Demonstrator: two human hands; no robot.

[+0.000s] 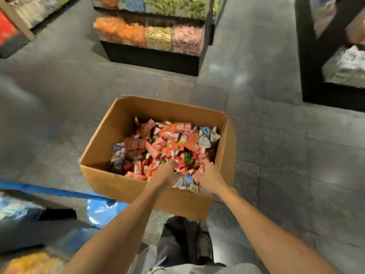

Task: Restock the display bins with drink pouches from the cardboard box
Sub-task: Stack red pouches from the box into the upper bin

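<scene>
Head view: the cardboard box [122, 186] sits on the floor [59, 99] at centre, holding drink pouches [167, 139]. Left hand [166, 171] and right hand [206, 173], close together, curl their fingers around pouches at its near right.

Fingers of the left hand [165, 172] and right hand [207, 174] are buried among blurred drink pouches [164, 140], so the grip is unclear. The display bins [150, 35] are blurred and cut off by the top edge.
</scene>
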